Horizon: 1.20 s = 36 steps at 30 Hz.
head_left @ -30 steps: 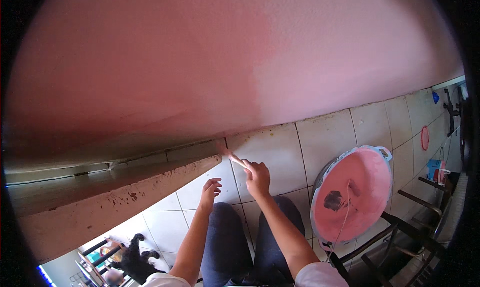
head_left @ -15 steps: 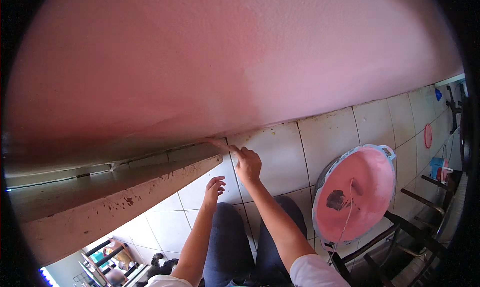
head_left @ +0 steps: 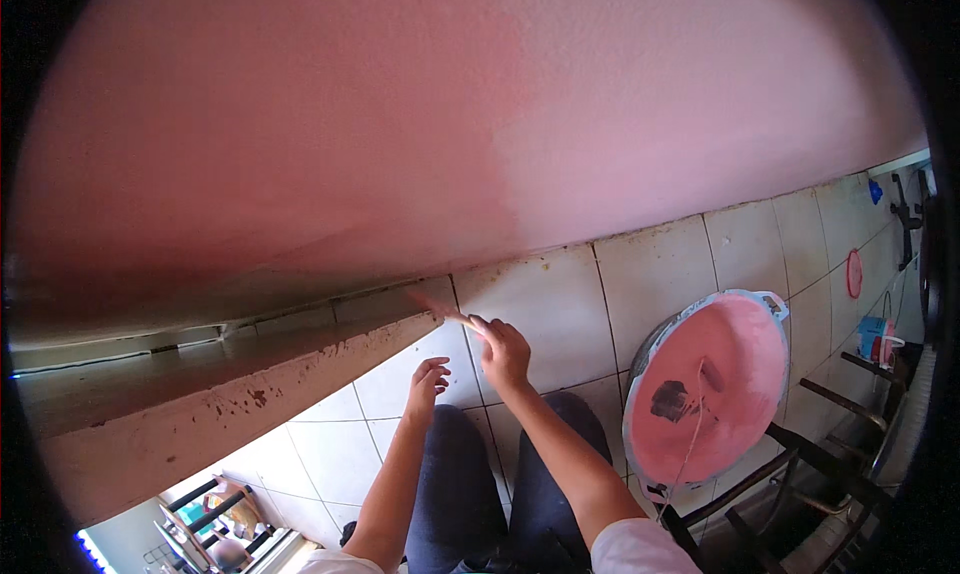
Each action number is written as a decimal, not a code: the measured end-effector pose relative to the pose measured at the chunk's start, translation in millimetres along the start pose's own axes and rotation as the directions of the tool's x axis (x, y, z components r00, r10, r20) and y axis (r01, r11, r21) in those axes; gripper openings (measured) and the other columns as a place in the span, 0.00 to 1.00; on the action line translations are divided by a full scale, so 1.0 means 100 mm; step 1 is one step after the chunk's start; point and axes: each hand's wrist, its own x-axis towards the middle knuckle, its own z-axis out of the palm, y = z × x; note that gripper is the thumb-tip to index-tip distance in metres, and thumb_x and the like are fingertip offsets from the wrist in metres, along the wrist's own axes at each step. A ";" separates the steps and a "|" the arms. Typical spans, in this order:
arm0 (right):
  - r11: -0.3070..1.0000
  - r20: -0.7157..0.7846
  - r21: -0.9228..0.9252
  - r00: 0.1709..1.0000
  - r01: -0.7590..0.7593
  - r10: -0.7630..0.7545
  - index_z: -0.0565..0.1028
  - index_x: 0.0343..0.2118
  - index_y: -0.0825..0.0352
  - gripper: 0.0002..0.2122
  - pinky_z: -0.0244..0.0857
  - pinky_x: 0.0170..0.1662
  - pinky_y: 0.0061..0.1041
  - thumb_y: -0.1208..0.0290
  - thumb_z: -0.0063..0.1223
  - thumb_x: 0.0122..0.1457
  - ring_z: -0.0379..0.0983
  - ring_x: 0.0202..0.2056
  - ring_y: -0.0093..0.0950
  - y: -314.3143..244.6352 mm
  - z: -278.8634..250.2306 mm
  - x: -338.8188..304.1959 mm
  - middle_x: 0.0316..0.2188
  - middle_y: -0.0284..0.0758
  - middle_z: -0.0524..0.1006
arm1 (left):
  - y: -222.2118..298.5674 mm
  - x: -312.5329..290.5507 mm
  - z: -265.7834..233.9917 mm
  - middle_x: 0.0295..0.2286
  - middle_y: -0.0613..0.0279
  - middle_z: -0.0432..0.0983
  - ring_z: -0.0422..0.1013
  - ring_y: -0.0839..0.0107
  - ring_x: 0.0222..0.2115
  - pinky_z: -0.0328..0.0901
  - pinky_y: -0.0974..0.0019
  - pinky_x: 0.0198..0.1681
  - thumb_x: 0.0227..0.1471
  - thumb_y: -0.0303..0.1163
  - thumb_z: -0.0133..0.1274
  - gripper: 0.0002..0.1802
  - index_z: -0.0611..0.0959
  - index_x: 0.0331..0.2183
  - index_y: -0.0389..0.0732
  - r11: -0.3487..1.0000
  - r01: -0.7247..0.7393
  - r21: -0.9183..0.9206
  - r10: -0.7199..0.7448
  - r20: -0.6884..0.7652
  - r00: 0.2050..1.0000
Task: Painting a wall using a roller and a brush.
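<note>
My right hand (head_left: 507, 354) is closed around the handle of a paintbrush (head_left: 436, 306). The pink-coated bristles point left, beside the end of a long pinkish plank or ledge (head_left: 240, 399) and close to the foot of a pink wall (head_left: 400, 124). Whether the bristles touch anything, I cannot tell. Over my knees, my left hand (head_left: 429, 381) hangs with fingers loosely bent and apart, holding nothing. To the right lies a large oval basin (head_left: 735, 414) smeared inside with pink paint, showing a dark patch, a small pink-covered object (head_left: 711, 375) and a pale string across it.
Whitish floor tiles (head_left: 545, 324) run along the wall base. A dark metal-framed rack or chair (head_left: 790, 474) stands beside the basin. Farther right are a pink ring (head_left: 854, 274) and a small blue container (head_left: 874, 334). A shelf with items (head_left: 215, 519) is at lower left.
My right hand has drawn the paintbrush a little toward me and to the right, so its bristles sit lower, away from the wall's foot. The left hand has barely moved.
</note>
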 end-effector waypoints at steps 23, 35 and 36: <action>0.995 -0.029 0.095 0.999 0.044 -0.042 0.74 0.41 0.60 0.20 0.65 0.30 0.32 0.86 0.49 0.42 0.71 0.27 0.35 -0.21 -0.24 0.18 0.25 0.34 0.74 | -0.05 -0.04 0.10 0.29 0.67 0.72 0.65 0.78 0.27 0.60 0.73 0.33 0.51 0.32 0.42 0.14 0.76 0.41 0.43 1.000 0.023 0.015 -0.024 0.014 1.000; 0.904 -0.391 0.385 0.855 -0.185 0.341 0.73 0.41 0.66 0.21 0.69 0.35 0.29 0.92 0.42 0.43 0.74 0.34 0.35 0.04 -0.50 0.04 0.32 0.40 0.76 | -0.01 -0.05 -0.06 0.27 0.65 0.72 0.66 0.76 0.27 0.61 0.72 0.33 0.50 0.32 0.42 0.15 0.76 0.41 0.42 1.000 -0.010 -0.028 0.009 -0.025 1.000; 0.921 -0.395 0.335 0.857 -0.200 0.330 0.73 0.41 0.67 0.20 0.70 0.35 0.29 0.91 0.42 0.44 0.75 0.34 0.35 0.13 -0.53 -0.05 0.33 0.40 0.76 | -0.03 -0.05 -0.06 0.27 0.65 0.71 0.65 0.76 0.27 0.61 0.72 0.33 0.50 0.32 0.42 0.15 0.76 0.40 0.42 1.000 -0.006 -0.030 0.005 -0.033 0.999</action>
